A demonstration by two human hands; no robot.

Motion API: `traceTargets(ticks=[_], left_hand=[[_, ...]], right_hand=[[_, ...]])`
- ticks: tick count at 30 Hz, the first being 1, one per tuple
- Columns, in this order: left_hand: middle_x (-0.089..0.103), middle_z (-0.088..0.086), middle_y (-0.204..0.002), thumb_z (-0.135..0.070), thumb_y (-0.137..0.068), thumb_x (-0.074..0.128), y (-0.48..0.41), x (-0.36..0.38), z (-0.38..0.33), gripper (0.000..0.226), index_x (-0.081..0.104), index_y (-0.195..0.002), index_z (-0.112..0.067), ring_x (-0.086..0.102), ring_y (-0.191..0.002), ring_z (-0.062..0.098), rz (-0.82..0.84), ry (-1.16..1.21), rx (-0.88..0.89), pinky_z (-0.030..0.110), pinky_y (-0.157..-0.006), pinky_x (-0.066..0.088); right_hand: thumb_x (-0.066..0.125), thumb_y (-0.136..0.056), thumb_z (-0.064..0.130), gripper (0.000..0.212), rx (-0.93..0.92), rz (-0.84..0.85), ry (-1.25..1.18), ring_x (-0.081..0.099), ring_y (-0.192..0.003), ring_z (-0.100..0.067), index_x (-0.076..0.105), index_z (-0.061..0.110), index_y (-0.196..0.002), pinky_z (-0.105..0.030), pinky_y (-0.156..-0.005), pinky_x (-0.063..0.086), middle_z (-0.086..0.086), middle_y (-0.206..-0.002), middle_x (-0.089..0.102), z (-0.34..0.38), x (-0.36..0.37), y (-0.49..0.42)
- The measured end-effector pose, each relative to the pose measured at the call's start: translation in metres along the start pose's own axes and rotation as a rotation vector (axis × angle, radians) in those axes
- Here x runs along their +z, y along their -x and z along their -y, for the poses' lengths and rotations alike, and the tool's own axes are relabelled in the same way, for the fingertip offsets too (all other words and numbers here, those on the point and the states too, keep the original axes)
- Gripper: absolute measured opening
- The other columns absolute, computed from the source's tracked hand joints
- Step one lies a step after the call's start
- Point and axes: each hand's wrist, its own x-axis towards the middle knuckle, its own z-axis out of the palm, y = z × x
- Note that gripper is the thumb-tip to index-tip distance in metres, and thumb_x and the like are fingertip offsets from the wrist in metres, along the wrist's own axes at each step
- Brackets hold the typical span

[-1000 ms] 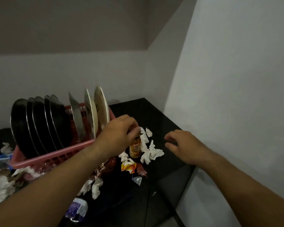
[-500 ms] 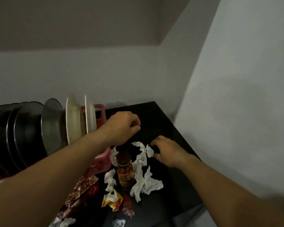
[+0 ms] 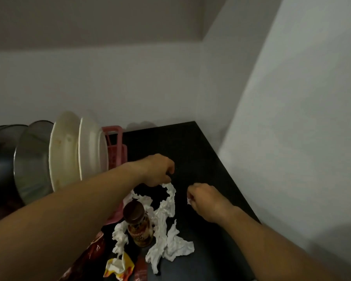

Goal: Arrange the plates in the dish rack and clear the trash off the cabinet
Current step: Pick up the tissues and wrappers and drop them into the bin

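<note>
Both hands had closed on trash since the earlier frame. The left hand [image 3: 158,171] pinched the far end of one long tissue strip [image 3: 168,201], which ran far-to-near across the black worktop [image 3: 180,142]. The right hand [image 3: 207,201] curled round one small tissue scrap [image 3: 189,200]. One brown bottle [image 3: 138,226] stood against the strip. Two white plates [image 3: 64,149] stood on edge in the pink dish rack [image 3: 114,142], far left.

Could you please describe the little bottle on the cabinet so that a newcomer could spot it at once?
On the black cabinet top, beside the pink dish rack, crumpled white tissues lie in a heap. The bottle stands upright among them, the only thing there with a dark brown lid.
</note>
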Motion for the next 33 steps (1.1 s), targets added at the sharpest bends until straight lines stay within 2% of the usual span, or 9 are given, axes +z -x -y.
traceTargets(ticks=[3,7,12,15,17,23,28,31,33], left_hand=[[0.048,-0.006,-0.121,-0.045,-0.084,0.068,-0.017,0.012,-0.002,0.057,0.044,-0.134,-0.033,0.050,-0.097,0.012,0.121,-0.057,0.012,0.029,-0.078,0.045],[0.046,-0.003,-0.129,-0.051,-0.076,0.073,-0.032,0.026,-0.010,0.073,0.040,-0.138,-0.034,0.045,-0.099,0.013,0.249,-0.172,0.059,0.030,-0.075,0.042],[0.048,-0.001,-0.112,-0.032,-0.087,0.066,-0.039,0.037,-0.010,0.045,0.047,-0.128,-0.027,0.049,-0.081,0.010,0.260,-0.280,0.078,0.024,-0.061,0.039],[0.051,0.002,-0.119,-0.027,-0.095,0.054,-0.036,0.028,-0.004,0.036,0.049,-0.131,-0.025,0.052,-0.087,0.011,0.239,-0.249,0.078,0.025,-0.068,0.042],[0.050,0.002,-0.121,-0.028,-0.097,0.050,-0.031,0.016,0.001,0.033,0.052,-0.130,-0.024,0.052,-0.097,0.015,0.185,-0.230,0.091,0.027,-0.075,0.041],[0.058,-0.005,-0.107,-0.024,-0.099,0.043,0.002,-0.019,0.008,0.025,0.059,-0.118,-0.024,0.057,-0.089,0.009,-0.057,0.032,0.082,0.024,-0.072,0.044],[0.062,-0.003,-0.092,-0.020,-0.098,0.040,0.028,-0.024,0.007,0.025,0.061,-0.088,-0.029,0.061,-0.078,0.009,-0.231,0.246,0.112,0.024,-0.064,0.045],[0.063,-0.001,-0.089,-0.031,-0.097,0.048,0.040,-0.023,0.006,0.018,0.061,-0.084,-0.027,0.062,-0.077,0.013,-0.341,0.318,0.078,0.026,-0.062,0.047],[0.062,-0.004,-0.091,-0.036,-0.096,0.053,0.046,-0.023,0.007,0.012,0.060,-0.091,-0.027,0.061,-0.077,0.008,-0.390,0.298,0.035,0.022,-0.061,0.046]], right_hand=[[0.061,-0.092,0.019,0.017,0.048,-0.082,-0.106,0.054,-0.079,-0.011,0.050,0.026,-0.080,-0.025,-0.066,0.046,0.005,-0.096,0.051,-0.004,-0.012,0.009],[0.065,-0.086,0.013,0.026,0.083,-0.224,-0.206,0.053,-0.074,-0.009,0.048,0.029,-0.074,-0.020,-0.060,0.040,0.010,-0.091,0.047,-0.008,-0.022,0.019],[0.062,-0.088,0.011,0.025,0.122,-0.204,-0.320,0.057,-0.071,-0.010,0.051,0.029,-0.077,-0.020,-0.057,0.043,0.007,-0.087,0.056,-0.009,-0.020,0.026],[0.056,-0.093,0.012,0.024,0.129,-0.149,-0.364,0.058,-0.070,-0.011,0.050,0.032,-0.082,-0.021,-0.055,0.043,0.003,-0.087,0.059,-0.010,-0.018,0.028],[0.051,-0.096,0.011,0.024,0.117,-0.167,-0.375,0.059,-0.072,-0.011,0.050,0.032,-0.085,-0.022,-0.056,0.043,0.003,-0.087,0.059,-0.009,-0.018,0.029],[0.044,-0.093,0.005,0.035,0.056,-0.142,-0.350,0.058,-0.085,-0.009,0.055,0.035,-0.079,-0.024,-0.069,0.048,0.008,-0.097,0.054,0.006,-0.013,0.023],[0.051,-0.094,0.030,0.017,-0.004,-0.072,-0.318,0.058,-0.080,-0.008,0.055,0.037,-0.080,-0.024,-0.065,0.048,0.011,-0.095,0.053,0.028,0.000,0.006],[0.056,-0.095,0.045,0.010,0.025,0.006,-0.251,0.061,-0.076,-0.008,0.056,0.037,-0.100,-0.027,-0.061,0.051,0.009,-0.093,0.057,0.040,0.007,-0.010],[0.059,-0.093,0.048,0.035,0.040,0.060,-0.194,0.062,-0.082,-0.010,0.050,0.034,-0.124,-0.033,-0.071,0.057,0.007,-0.100,0.057,0.046,0.010,-0.020]])
